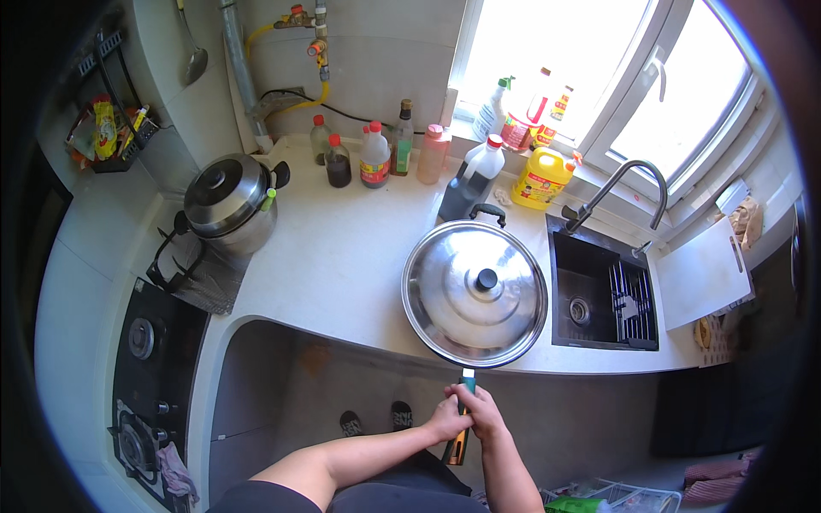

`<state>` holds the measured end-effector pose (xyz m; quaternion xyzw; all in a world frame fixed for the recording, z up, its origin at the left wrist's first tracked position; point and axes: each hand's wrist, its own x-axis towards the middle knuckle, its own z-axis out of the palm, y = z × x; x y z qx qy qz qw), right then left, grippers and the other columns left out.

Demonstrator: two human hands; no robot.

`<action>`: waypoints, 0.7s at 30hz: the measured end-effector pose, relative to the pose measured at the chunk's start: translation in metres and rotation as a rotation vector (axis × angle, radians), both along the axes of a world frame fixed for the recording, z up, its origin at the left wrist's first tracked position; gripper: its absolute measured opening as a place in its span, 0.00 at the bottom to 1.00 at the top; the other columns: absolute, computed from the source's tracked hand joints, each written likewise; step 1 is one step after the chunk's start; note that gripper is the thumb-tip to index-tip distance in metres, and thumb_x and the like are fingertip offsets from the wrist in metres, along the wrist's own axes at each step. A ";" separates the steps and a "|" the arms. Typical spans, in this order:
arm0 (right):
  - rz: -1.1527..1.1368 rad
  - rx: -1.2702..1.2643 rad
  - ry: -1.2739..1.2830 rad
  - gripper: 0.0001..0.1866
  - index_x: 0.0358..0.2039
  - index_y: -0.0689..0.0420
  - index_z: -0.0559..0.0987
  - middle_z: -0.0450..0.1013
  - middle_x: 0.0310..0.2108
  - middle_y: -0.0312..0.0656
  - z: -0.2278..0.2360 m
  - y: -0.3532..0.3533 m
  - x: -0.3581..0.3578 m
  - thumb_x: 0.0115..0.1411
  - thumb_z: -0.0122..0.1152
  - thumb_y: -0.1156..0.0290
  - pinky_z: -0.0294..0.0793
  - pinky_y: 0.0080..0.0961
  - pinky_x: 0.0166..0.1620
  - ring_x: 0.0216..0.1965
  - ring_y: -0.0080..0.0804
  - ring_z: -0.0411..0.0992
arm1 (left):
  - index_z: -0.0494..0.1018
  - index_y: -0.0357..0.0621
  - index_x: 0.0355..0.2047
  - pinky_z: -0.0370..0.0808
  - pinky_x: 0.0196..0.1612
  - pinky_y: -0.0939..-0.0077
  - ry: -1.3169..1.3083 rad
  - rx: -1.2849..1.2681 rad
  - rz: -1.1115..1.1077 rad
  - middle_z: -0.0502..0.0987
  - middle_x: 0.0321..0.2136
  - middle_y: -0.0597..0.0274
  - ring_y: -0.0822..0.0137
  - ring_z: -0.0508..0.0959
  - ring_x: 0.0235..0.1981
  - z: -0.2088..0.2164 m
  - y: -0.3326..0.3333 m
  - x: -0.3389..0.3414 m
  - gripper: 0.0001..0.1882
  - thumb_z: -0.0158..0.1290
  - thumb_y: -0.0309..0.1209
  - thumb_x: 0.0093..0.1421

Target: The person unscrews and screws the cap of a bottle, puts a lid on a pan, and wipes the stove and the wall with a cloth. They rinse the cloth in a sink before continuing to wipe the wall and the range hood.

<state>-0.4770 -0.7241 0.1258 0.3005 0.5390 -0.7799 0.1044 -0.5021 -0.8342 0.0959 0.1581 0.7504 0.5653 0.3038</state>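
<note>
Teal and orange, the long handle [457,449] sits between your two bare hands. Your left hand [446,419] closes on it from the left and your right hand [486,414] from the right, so both grip it with their fingers bunched together just below its teal end. It belongs to the wide round pan covered by a domed, shiny stainless steel lid [440,295] with a round black knob [487,279] in the middle. That covered pan is on the white, smooth-topped table [342,256], at its front edge, with the handle jutting out over the floor towards you. A small black loop grip [488,210] stands out on its far side.

Just beyond it you have a big clear bottle of dark liquid with a red cap [473,181] and a bright yellow plastic jug [540,178]. To the right, near the lid, lies the dark rectangular sink [590,339] with its curved grey metal tap [611,177]. Well off to your left, a tall steel pot with a lid [224,201] stands near the black glass-topped gas stove [184,333].
</note>
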 end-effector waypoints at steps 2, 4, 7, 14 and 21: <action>0.010 -0.072 0.036 0.13 0.37 0.62 0.73 0.75 0.34 0.43 -0.002 -0.003 -0.003 0.58 0.62 0.67 0.74 0.27 0.42 0.36 0.31 0.74 | 0.70 0.39 0.42 0.73 0.43 0.63 -0.065 0.025 -0.102 0.76 0.36 0.45 0.51 0.77 0.40 0.009 -0.008 -0.009 0.23 0.58 0.38 0.48; 0.062 -0.061 0.037 0.13 0.37 0.61 0.73 0.75 0.34 0.43 -0.001 -0.013 -0.005 0.56 0.63 0.67 0.74 0.27 0.42 0.35 0.30 0.74 | 0.71 0.37 0.39 0.73 0.41 0.63 0.030 0.099 -0.020 0.77 0.34 0.46 0.51 0.78 0.38 0.013 -0.020 -0.011 0.21 0.58 0.37 0.48; 0.096 -0.073 0.016 0.15 0.36 0.60 0.74 0.73 0.30 0.37 0.005 -0.033 -0.003 0.55 0.66 0.64 0.71 0.22 0.37 0.32 0.23 0.71 | 0.71 0.39 0.39 0.74 0.40 0.63 0.045 0.007 -0.056 0.77 0.32 0.47 0.52 0.78 0.36 0.027 -0.045 -0.007 0.19 0.57 0.35 0.48; 0.243 -0.088 0.072 0.15 0.35 0.61 0.74 0.73 0.31 0.37 0.004 -0.051 -0.025 0.55 0.66 0.64 0.72 0.22 0.39 0.33 0.24 0.71 | 0.70 0.40 0.39 0.73 0.42 0.65 0.028 0.028 0.091 0.77 0.33 0.51 0.55 0.78 0.38 0.036 -0.068 -0.012 0.18 0.57 0.32 0.48; 0.454 -0.055 0.059 0.15 0.32 0.58 0.73 0.70 0.26 0.32 0.009 -0.047 -0.089 0.55 0.66 0.61 0.69 0.20 0.33 0.27 0.19 0.67 | 0.72 0.40 0.43 0.74 0.40 0.66 0.064 0.097 0.287 0.78 0.34 0.50 0.59 0.79 0.38 0.038 -0.059 -0.049 0.21 0.58 0.37 0.50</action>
